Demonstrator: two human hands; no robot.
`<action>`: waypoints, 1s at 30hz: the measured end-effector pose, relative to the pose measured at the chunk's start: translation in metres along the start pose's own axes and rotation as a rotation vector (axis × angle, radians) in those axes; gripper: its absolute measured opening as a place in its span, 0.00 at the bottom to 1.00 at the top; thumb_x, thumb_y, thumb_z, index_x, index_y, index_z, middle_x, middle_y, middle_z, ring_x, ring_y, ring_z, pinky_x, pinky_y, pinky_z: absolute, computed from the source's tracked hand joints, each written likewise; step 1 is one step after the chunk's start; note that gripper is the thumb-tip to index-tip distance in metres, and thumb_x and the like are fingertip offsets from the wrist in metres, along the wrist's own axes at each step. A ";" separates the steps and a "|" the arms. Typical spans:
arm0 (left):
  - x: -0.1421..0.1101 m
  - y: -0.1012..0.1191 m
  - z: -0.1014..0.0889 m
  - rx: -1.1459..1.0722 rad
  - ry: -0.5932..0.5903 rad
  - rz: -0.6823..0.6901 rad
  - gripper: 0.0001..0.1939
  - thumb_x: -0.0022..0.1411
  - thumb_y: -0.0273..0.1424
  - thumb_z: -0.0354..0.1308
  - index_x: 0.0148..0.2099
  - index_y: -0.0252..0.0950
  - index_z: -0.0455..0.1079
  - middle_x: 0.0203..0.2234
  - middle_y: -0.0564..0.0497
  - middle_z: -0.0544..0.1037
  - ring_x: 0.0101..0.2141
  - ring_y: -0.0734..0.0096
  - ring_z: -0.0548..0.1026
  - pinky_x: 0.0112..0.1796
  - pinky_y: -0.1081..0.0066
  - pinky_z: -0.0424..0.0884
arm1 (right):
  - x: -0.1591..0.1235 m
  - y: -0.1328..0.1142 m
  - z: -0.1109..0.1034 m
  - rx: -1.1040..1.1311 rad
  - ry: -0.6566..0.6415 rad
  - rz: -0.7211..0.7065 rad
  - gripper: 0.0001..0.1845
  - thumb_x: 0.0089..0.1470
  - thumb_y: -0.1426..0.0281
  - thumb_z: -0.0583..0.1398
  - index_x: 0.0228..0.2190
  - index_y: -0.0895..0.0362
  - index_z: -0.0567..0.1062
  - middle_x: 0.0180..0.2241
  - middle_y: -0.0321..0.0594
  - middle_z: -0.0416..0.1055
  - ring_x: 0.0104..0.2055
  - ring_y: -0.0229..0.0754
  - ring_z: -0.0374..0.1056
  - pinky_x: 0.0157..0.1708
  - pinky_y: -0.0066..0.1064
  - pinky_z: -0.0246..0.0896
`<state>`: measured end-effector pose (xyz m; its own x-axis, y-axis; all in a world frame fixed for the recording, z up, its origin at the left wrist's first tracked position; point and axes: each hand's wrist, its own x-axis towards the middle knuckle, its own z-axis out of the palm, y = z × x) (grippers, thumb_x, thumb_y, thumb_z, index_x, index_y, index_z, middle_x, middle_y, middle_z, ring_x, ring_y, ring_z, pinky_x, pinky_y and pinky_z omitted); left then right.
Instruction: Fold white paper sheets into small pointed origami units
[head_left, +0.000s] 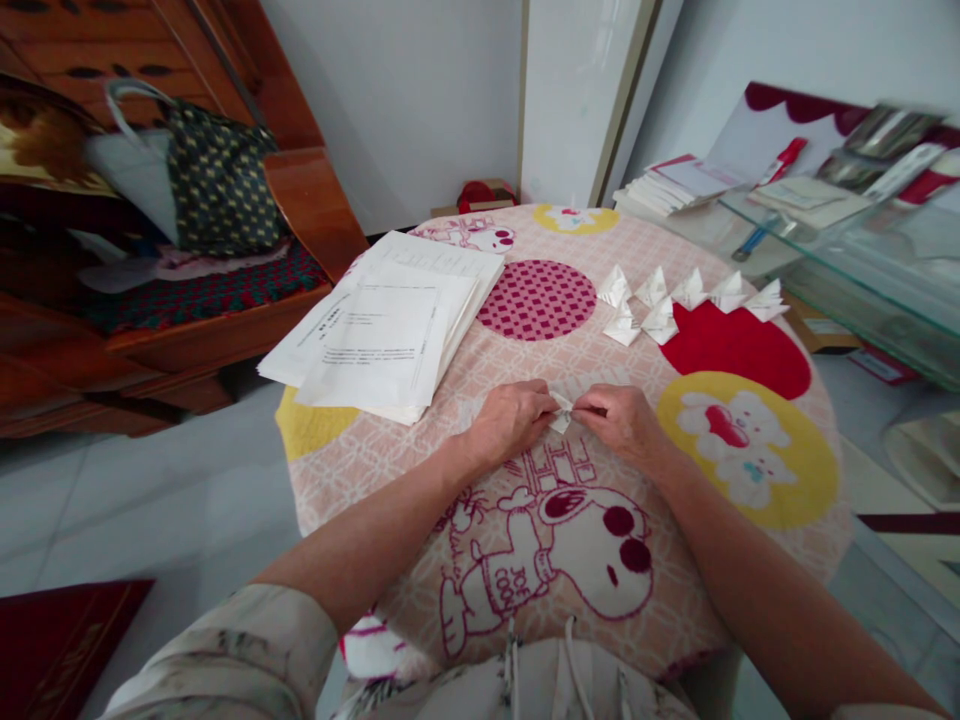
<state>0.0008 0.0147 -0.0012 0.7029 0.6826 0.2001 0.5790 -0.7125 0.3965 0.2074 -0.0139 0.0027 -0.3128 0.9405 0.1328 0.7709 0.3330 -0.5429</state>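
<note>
Between my two hands, over the middle of the round table, is a small folded white paper (pixel 561 412). My left hand (pixel 514 415) pinches its left side with thumb and fingers. On the opposite side, my right hand (pixel 621 418) grips it with closed fingertips. Parts of the paper are hidden behind the fingers. Beyond my right hand stand several folded paper boats (pixel 660 320) with pointed tips, set in two rows. A stack of printed paper sheets (pixel 375 345) lies to the left of my left hand.
A patterned cloth (pixel 555 600) covers the round table. At the right is a glass shelf (pixel 862 250) with a red pen (pixel 784 160) and other items near it. A wooden bench (pixel 300 200) holding a dotted bag (pixel 217 180) stands at the left.
</note>
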 end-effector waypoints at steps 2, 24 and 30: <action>0.000 0.000 0.000 0.005 0.003 -0.005 0.09 0.65 0.26 0.56 0.38 0.35 0.79 0.32 0.48 0.78 0.35 0.67 0.76 0.35 0.71 0.69 | 0.001 0.000 0.000 -0.022 -0.015 0.005 0.08 0.55 0.73 0.60 0.26 0.58 0.79 0.28 0.43 0.77 0.31 0.43 0.69 0.33 0.32 0.58; 0.013 -0.003 0.005 -0.132 0.102 -0.371 0.09 0.59 0.29 0.64 0.43 0.33 0.74 0.29 0.50 0.78 0.31 0.69 0.74 0.37 0.68 0.70 | 0.019 -0.012 -0.001 -0.009 0.002 0.317 0.08 0.50 0.72 0.62 0.21 0.57 0.76 0.20 0.38 0.72 0.24 0.38 0.65 0.25 0.29 0.50; 0.017 -0.003 0.004 -0.181 0.075 -0.351 0.04 0.59 0.27 0.62 0.38 0.33 0.74 0.31 0.50 0.77 0.31 0.70 0.73 0.36 0.69 0.69 | 0.018 -0.011 0.000 0.009 -0.003 0.294 0.09 0.51 0.71 0.62 0.20 0.57 0.75 0.20 0.38 0.71 0.24 0.38 0.64 0.25 0.30 0.50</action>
<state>0.0124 0.0281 -0.0022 0.4398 0.8939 0.0865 0.6914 -0.3985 0.6027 0.1934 -0.0003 0.0112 -0.0785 0.9964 -0.0332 0.8237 0.0460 -0.5651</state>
